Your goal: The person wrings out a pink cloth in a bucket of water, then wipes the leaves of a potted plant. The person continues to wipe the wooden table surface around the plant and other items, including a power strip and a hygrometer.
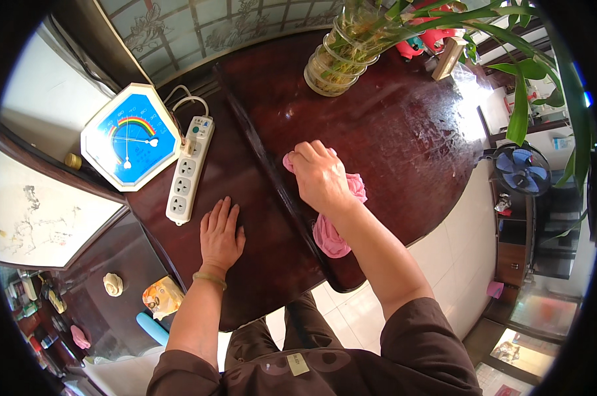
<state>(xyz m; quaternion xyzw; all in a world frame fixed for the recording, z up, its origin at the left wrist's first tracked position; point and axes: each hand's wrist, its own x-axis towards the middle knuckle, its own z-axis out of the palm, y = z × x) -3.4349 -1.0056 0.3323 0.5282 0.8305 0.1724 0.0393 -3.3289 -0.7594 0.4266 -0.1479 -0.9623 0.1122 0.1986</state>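
Note:
My right hand [320, 173] is closed on a crumpled pink cloth [332, 238] at the raised lip that crosses the dark red wooden tabletop [402, 148]. Part of the cloth hangs over that lip below my wrist. Resting flat with fingers spread, my left hand [222, 232] lies on the lower wooden surface and holds nothing; a bangle circles its wrist. Just beyond it lies a white power strip [188, 171] with a plug in one socket. A blue-faced dial gauge [132, 137] in a white octagonal frame leans beside the strip.
A ribbed glass vase [335, 67] with roots and long green leaves stands at the far side. Near it are a small box-like object [449, 58] and red items. A blue-bladed fan [521, 169] is at right. At lower left, another dark table holds a patterned packet [162, 297].

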